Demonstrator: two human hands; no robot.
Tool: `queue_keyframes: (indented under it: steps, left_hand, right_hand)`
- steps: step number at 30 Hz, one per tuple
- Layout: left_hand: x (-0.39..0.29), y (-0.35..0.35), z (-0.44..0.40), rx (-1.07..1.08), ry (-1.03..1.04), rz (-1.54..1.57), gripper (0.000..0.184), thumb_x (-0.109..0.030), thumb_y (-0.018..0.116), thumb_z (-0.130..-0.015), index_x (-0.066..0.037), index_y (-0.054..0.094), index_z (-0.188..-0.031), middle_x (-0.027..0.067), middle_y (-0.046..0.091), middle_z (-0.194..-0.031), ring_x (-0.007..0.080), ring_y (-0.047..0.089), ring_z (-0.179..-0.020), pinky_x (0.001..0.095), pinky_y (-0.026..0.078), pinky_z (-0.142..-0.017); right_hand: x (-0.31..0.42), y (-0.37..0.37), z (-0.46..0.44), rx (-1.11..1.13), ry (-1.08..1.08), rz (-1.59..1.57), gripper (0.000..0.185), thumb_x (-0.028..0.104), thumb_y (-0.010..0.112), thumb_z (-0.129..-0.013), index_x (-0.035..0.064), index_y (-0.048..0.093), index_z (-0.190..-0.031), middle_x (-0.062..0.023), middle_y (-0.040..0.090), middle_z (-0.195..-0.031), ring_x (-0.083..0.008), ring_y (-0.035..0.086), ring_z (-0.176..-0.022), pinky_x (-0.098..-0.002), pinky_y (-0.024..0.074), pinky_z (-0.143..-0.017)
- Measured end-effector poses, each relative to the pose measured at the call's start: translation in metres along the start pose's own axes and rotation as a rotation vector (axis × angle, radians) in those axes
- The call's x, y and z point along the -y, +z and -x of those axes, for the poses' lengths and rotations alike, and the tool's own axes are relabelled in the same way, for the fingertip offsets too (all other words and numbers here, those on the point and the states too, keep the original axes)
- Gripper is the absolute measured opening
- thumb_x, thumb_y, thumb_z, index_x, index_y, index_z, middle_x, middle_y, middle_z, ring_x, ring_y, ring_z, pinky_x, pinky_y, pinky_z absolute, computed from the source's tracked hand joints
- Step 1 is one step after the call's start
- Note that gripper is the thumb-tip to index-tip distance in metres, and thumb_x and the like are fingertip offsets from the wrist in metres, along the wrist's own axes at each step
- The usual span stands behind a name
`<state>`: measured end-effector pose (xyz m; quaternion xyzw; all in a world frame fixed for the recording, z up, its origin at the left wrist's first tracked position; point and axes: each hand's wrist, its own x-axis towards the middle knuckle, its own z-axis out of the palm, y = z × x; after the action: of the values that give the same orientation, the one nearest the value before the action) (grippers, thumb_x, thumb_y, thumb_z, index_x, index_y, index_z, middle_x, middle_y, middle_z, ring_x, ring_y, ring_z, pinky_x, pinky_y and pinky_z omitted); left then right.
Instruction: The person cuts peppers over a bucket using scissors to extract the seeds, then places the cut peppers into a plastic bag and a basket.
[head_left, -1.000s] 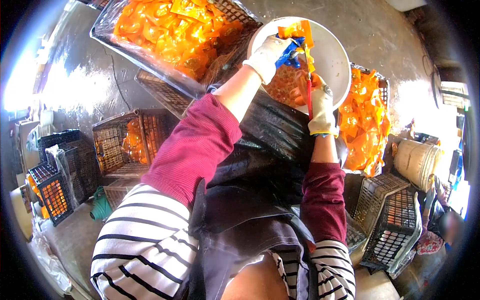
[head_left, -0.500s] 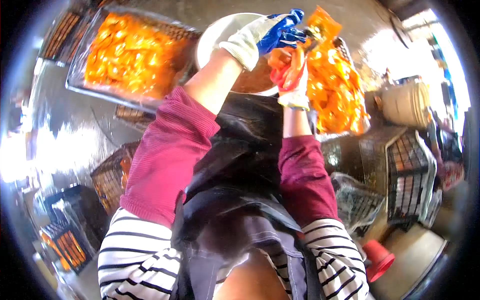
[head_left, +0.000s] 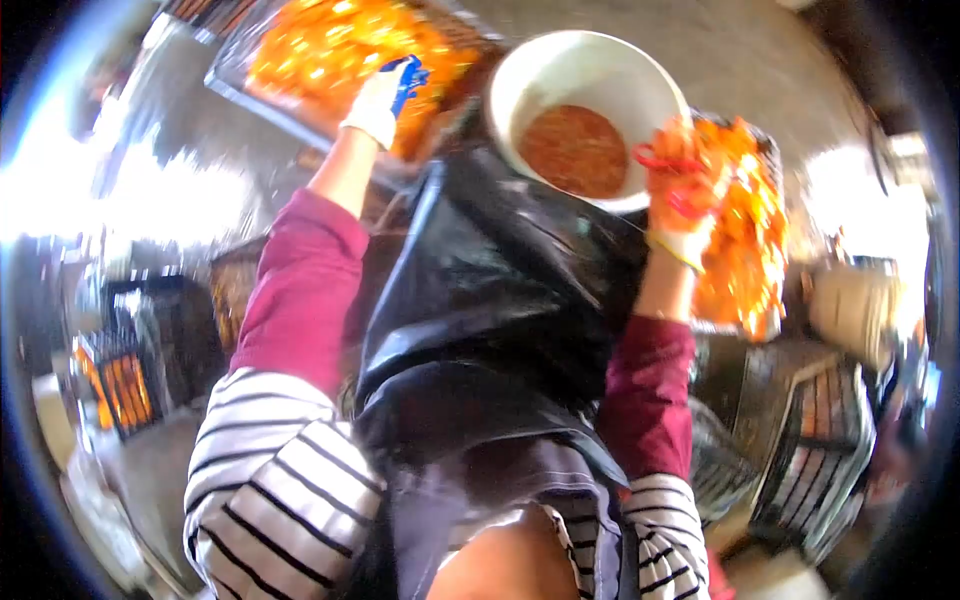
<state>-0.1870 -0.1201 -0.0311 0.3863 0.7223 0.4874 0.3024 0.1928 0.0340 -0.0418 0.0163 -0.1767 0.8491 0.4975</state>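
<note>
My left hand, in a white and blue glove, reaches over the left crate of shiny orange pieces; its fingers are blurred. My right hand, in an orange and white glove, is closed round a red-handled tool that looks like scissors; its blades cannot be made out. That hand is at the right rim of a white bucket, which holds reddish-brown bits. Just right of it stands a second crate of orange pieces.
Dark plastic crates stand on the left, one with orange contents. To the right are a beige bucket and more stacked crates. A black apron covers my lap below the white bucket.
My left hand has moved left from above the right crate to the left crate. My right hand has drawn back to the bucket's right rim. The orange piece between my hands is gone from there.
</note>
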Motion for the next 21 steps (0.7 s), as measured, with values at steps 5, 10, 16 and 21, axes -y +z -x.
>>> queue_keyframes:
  steps: [5, 10, 16, 21]
  left_hand:
    - [0.035, -0.023, -0.004, -0.248, -0.419, -0.168, 0.038, -0.028, 0.063, -0.087, -0.013, 0.058, -0.121, 0.0, 0.065, -0.096, 0.011, 0.054, -0.069, 0.0245, 0.046, -0.062]
    - [0.043, 0.038, -0.051, -0.199, 0.135, -0.922, 0.064, -0.041, 0.066, -0.083, -0.012, 0.043, -0.135, 0.0124, 0.061, -0.114, 0.026, 0.058, -0.104, 0.0366, 0.045, -0.09]
    - [0.074, 0.08, -0.127, 0.156, -0.188, -1.013, 0.043, -0.027, 0.053, -0.086, -0.004, 0.053, -0.122, 0.0195, 0.063, -0.109, 0.0324, 0.062, -0.101, 0.0407, 0.048, -0.086]
    - [0.079, 0.078, -0.126, 0.412, -0.179, -1.153, 0.034, -0.016, 0.047, -0.087, -0.001, 0.058, -0.115, 0.0194, 0.06, -0.115, 0.0317, 0.06, -0.106, 0.0381, 0.047, -0.088]
  right_hand:
    - [-0.006, 0.026, 0.004, -0.334, 0.056, 0.11, 0.038, 0.028, 0.055, -0.091, 0.0074, 0.049, -0.122, -0.0157, 0.059, -0.117, -0.0295, 0.056, -0.111, -0.0447, 0.0404, -0.101]
    - [-0.029, 0.042, -0.019, -0.257, 0.252, 0.259, 0.042, 0.033, 0.05, -0.093, 0.0005, 0.048, -0.118, -0.0109, 0.052, -0.108, -0.0239, 0.05, -0.095, -0.0373, 0.0393, -0.089]
    - [-0.054, 0.064, -0.027, -0.631, 0.157, 0.443, 0.033, 0.024, 0.037, -0.098, -0.003, 0.043, -0.117, -0.011, 0.044, -0.102, -0.0214, 0.042, -0.085, -0.0322, 0.0389, -0.083]
    - [-0.037, 0.029, -0.024, -0.536, 0.272, 0.32, 0.041, 0.029, 0.041, -0.098, -0.0037, 0.043, -0.123, -0.0148, 0.053, -0.11, -0.0256, 0.051, -0.092, -0.0379, 0.0423, -0.093]
